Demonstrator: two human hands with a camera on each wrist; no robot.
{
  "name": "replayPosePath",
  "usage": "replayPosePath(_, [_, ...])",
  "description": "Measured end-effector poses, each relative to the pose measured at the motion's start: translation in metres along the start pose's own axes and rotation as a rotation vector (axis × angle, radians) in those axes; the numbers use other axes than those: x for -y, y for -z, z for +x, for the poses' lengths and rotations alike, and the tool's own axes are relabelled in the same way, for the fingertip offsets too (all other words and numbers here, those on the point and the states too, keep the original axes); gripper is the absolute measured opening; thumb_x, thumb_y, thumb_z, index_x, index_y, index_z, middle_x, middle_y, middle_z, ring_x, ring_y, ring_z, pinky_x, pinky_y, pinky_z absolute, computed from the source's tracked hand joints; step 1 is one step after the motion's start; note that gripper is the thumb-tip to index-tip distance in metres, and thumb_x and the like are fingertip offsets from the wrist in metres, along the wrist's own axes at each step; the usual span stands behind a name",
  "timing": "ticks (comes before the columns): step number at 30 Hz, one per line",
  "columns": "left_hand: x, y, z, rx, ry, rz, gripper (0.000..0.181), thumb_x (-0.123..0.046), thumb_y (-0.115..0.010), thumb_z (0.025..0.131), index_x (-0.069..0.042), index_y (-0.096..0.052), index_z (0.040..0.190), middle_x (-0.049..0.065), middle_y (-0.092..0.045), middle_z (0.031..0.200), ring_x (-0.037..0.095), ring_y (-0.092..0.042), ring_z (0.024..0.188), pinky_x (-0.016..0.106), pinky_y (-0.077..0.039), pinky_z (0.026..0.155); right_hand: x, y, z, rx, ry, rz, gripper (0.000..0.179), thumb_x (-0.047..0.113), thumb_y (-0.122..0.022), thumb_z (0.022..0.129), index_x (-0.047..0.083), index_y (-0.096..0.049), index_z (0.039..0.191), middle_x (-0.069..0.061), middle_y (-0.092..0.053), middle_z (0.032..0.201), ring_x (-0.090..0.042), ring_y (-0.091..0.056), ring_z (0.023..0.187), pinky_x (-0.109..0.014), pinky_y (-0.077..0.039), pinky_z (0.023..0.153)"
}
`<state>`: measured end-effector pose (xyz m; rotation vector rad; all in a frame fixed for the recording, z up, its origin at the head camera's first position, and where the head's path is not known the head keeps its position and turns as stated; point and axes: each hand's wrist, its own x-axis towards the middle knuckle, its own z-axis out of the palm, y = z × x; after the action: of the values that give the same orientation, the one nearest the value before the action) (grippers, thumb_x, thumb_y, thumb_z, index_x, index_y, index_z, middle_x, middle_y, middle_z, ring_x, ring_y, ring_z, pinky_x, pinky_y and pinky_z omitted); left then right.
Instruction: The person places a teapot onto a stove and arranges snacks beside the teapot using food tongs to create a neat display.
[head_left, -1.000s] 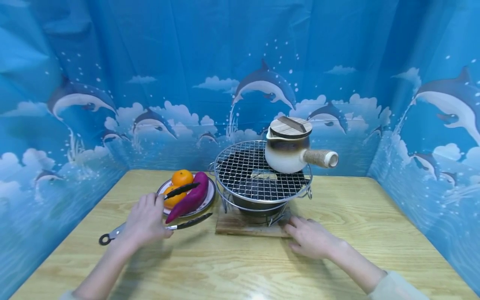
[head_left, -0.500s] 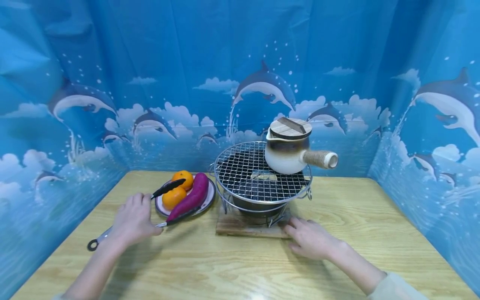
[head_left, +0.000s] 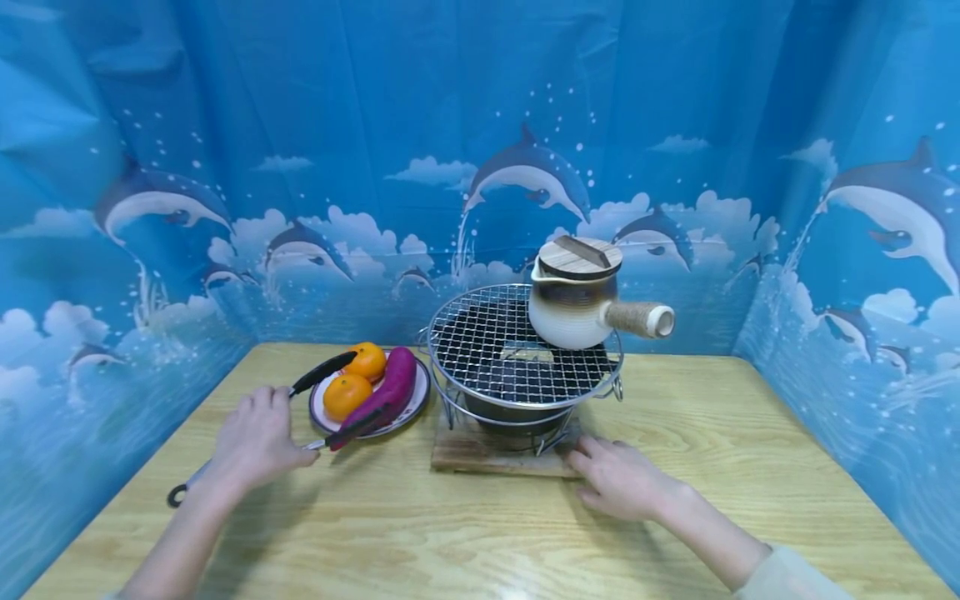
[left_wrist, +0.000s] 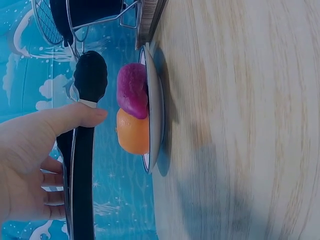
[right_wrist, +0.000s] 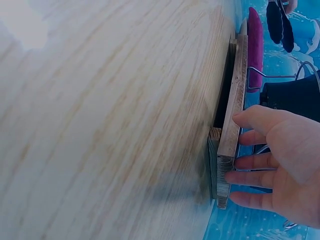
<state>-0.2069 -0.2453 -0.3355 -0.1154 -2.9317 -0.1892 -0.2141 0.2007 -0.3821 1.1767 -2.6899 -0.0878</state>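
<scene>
My left hand (head_left: 255, 439) grips a pair of tongs (left_wrist: 85, 175) with black tips, its thumb along one arm. The tongs' two arms are spread apart in front of the rimmed plate (head_left: 422, 402). On that plate lie two oranges (head_left: 347, 397) and a purple sweet potato (head_left: 394, 383). One tong tip overlaps the rear orange in the head view; the other crosses the sweet potato's near end. My right hand (head_left: 626, 481) rests its thumb and fairly straight fingertips against the right corner of a wooden board (right_wrist: 234, 110) under the grill.
A round grill with a wire mesh (head_left: 487, 350) stands on the board at centre. On the mesh's back right sits a pale clay pot (head_left: 573, 317), its wooden lid (head_left: 581, 255) on and its wrapped handle (head_left: 633, 317) pointing right. Dolphin-print curtains (head_left: 360, 167) enclose the table (head_left: 450, 533).
My left hand has drawn the tongs left and slightly back toward me, so both tips sit farther left over the plate. My right hand stays at the board's corner.
</scene>
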Motion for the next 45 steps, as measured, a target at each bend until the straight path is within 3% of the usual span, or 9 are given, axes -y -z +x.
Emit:
replayPosePath(29, [0.029, 0.000, -0.002, 0.037, 0.083, 0.001, 0.104, -0.039, -0.082, 0.059, 0.025, -0.031, 0.123, 0.043, -0.036, 0.114, 0.056, -0.038, 0.101, 0.065, -0.035, 0.083, -0.001, -0.002, 0.000, -0.019, 0.006, -0.020, 0.036, 0.025, -0.068, 0.077, 0.005, -0.060, 0.106, -0.007, -0.055, 0.095, -0.021, -0.058, 0.081, -0.037, -0.051, 0.067])
replayPosePath(45, [0.039, -0.009, -0.003, -0.018, 0.068, 0.069, 0.100, -0.039, -0.083, 0.057, 0.023, -0.035, 0.119, 0.042, -0.038, 0.110, 0.056, -0.038, 0.099, 0.066, -0.033, 0.083, 0.000, -0.002, -0.001, -0.011, -0.002, -0.019, 0.035, 0.025, -0.069, 0.077, 0.006, -0.061, 0.105, -0.006, -0.054, 0.094, -0.021, -0.057, 0.081, -0.038, -0.051, 0.067])
